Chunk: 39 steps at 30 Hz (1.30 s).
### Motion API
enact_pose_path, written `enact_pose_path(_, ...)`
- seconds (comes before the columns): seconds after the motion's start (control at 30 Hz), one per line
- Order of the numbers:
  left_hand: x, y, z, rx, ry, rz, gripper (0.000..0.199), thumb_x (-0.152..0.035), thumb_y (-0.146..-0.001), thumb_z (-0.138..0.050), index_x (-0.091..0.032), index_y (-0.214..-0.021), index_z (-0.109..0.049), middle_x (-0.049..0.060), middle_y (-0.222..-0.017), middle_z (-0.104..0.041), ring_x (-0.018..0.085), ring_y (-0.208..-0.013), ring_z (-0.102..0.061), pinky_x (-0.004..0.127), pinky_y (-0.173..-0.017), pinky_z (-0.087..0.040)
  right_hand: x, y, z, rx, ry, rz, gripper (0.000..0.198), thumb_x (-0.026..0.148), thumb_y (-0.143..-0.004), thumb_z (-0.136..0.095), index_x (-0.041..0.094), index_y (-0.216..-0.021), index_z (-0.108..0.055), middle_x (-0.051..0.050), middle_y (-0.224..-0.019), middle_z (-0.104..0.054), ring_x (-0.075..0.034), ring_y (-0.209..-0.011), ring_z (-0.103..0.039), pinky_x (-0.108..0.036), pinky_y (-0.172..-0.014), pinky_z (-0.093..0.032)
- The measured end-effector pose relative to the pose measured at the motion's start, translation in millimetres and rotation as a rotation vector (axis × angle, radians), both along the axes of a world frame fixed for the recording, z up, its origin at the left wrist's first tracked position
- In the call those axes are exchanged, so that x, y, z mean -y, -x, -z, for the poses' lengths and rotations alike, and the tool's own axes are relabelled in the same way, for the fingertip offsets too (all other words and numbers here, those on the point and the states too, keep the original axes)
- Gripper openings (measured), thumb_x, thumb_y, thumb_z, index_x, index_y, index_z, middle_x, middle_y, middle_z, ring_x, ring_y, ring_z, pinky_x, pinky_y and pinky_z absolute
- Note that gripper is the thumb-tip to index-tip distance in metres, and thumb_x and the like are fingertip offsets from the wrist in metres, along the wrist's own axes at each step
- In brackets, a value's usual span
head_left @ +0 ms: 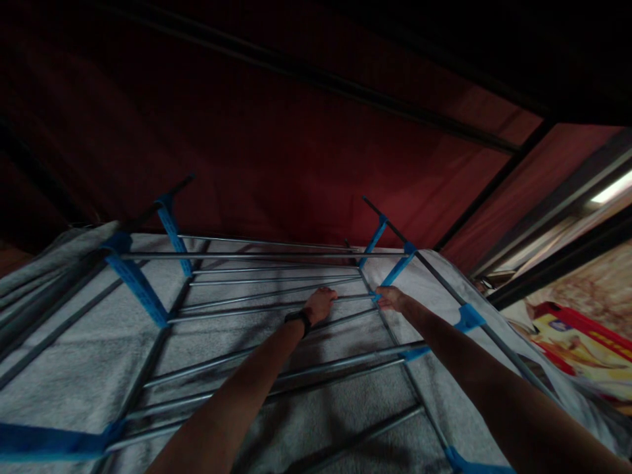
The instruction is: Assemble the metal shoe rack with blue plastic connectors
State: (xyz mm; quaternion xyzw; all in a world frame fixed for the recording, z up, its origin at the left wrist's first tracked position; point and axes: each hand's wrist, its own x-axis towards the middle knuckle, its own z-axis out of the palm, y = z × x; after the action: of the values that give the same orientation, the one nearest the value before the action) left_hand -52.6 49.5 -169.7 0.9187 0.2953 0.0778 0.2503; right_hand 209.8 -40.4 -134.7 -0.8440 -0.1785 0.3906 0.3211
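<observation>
A rack of grey metal tubes joined by blue plastic connectors lies across a grey fleecy blanket. My left hand, with a black band on its wrist, is closed around a thin cross tube near the rack's middle. At the tube's right end, my right hand pinches the small blue connector where that tube meets the side rail. Its fingertips are partly hidden. Other cross tubes run nearly parallel in front of and behind my hands.
Dark red fabric hangs behind the rack, with a dark frame bar at the right. Outside the frame, a red and yellow package lies at the right. Folded grey cloth is at the left. Blue connectors stand up along the rack's sides.
</observation>
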Motion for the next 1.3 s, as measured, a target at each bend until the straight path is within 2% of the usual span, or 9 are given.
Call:
enact_pose_path(0.43,1.5,7.8,3.6,0.006,-0.008,0.011,0.027,-0.009,-0.091,-0.053,-0.015,-0.110,-0.071,0.012,-0.117,-0.071,0.023,-0.114,-0.063,0.035,-0.108,-0.045,0.2,7.8,-0.3,-0.011,0.033,-0.007,0.021,0.033,-0.089,-0.066,0.013,-0.095,-0.065,-0.009,-0.081,-0.068,-0.021,-0.071,-0.068,-0.036,-0.071,-0.057)
enact_pose_path(0.6,2.6,10.2,4.6,0.011,-0.011,0.005,0.027,-0.010,-0.091,-0.053,-0.016,-0.111,-0.070,0.012,-0.118,-0.070,0.022,-0.115,-0.063,0.033,-0.107,-0.045,1.9,9.5,0.4,-0.011,0.029,-0.010,0.022,0.034,-0.091,-0.065,0.013,-0.096,-0.065,-0.007,-0.079,-0.067,-0.019,-0.066,-0.065,-0.034,-0.069,-0.057)
enact_pose_path(0.87,-1.0,8.8,6.2,-0.015,0.017,-0.008,0.030,-0.011,-0.091,-0.052,-0.015,-0.114,-0.071,0.011,-0.121,-0.070,0.022,-0.117,-0.062,0.033,-0.108,-0.045,3.0,13.8,-5.2,-0.024,0.039,-0.024,0.020,0.031,-0.093,-0.061,0.013,-0.090,-0.065,-0.007,-0.074,-0.066,-0.018,-0.062,-0.064,-0.032,-0.065,-0.055)
enact_pose_path(1.03,-3.2,9.8,9.4,0.030,0.003,0.023,0.029,-0.011,-0.089,-0.053,-0.017,-0.110,-0.072,0.009,-0.115,-0.073,0.022,-0.113,-0.064,0.033,-0.107,-0.047,3.2,16.9,-6.1,-0.018,0.048,-0.023,0.019,0.028,-0.096,-0.057,0.013,-0.088,-0.064,-0.003,-0.066,-0.062,-0.016,-0.055,-0.059,-0.029,-0.059,-0.054)
enact_pose_path(1.3,-3.1,12.7,11.9,0.045,0.007,-0.004,0.030,-0.010,-0.089,-0.053,-0.018,-0.112,-0.071,0.008,-0.115,-0.072,0.020,-0.112,-0.064,0.033,-0.105,-0.049,1.1,21.3,-5.7,-0.010,0.050,-0.004,0.020,0.029,-0.095,-0.059,0.014,-0.082,-0.063,-0.003,-0.063,-0.060,-0.015,-0.054,-0.058,-0.029,-0.060,-0.054)
